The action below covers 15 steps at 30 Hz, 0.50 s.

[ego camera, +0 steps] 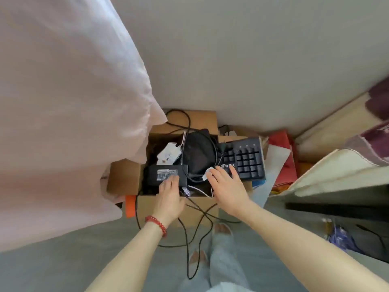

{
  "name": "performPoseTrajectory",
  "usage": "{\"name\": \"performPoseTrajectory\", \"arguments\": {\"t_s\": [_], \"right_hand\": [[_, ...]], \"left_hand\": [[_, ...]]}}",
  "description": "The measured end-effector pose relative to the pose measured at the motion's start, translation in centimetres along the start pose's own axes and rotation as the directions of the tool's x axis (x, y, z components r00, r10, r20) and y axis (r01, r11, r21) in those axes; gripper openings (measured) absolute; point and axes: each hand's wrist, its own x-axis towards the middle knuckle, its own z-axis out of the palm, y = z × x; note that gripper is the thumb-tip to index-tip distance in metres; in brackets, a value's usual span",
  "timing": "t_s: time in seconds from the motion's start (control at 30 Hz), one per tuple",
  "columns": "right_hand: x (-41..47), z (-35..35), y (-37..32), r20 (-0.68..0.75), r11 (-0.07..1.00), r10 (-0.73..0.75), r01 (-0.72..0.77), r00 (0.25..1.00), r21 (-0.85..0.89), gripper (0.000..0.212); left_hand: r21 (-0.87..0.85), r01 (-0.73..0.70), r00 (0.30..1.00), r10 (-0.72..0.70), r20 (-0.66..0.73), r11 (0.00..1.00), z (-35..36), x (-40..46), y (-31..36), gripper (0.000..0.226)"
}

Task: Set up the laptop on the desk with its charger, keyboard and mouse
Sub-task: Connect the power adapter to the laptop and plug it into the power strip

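Observation:
An open cardboard box (pixel 124 178) on the floor holds a black charger brick (pixel 162 172) at its left. A black rounded item (pixel 199 153), perhaps a mouse or a pouch, lies in the middle. A black keyboard (pixel 246 159) rests across the box's right edge. Black cables (pixel 189 224) trail out over the box front onto the floor. My left hand (pixel 169 199) lies flat with its fingertips on the charger brick. My right hand (pixel 228 186) is spread open over the keyboard's near edge, beside a white tag (pixel 207 173). Neither hand grips anything. No laptop is in sight.
A pink curtain (pixel 63 102) hangs at the left, against the box. Red and white bags (pixel 282 161) lean to the right of the box. A desk edge (pixel 328 175) juts in at the right. A white adapter (pixel 169 154) lies in the box. My feet (pixel 221 228) stand near the cables.

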Motion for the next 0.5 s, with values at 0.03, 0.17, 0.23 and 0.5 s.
{"name": "performPoseTrajectory", "arguments": {"t_s": [0.03, 0.17, 0.23, 0.5], "right_hand": [[1.9, 1.4, 0.4, -0.007, 0.997, -0.042, 0.042, 0.999, -0.065, 0.063], [6.4, 4.6, 1.7, -0.024, 0.963, -0.139, 0.129, 0.99, -0.235, 0.053], [7.1, 5.3, 2.0, 0.012, 0.947, -0.15, 0.147, 0.989, -0.285, 0.044], [6.8, 3.2, 2.3, -0.265, 0.959, -0.242, 0.189, 0.933, -0.209, 0.016]], "left_hand": [[0.082, 0.005, 1.0, -0.006, 0.011, 0.997, 1.1, 2.1, -0.4, 0.078], [0.319, 0.021, 0.998, -0.036, 0.041, 0.948, 3.9, 7.8, -1.7, 0.098], [0.365, -0.002, 0.999, -0.017, 0.048, 0.931, 4.6, 9.0, -2.1, 0.107], [0.418, -0.138, 0.979, 0.188, -0.079, 0.898, 2.1, 8.6, -2.2, 0.077]]}}
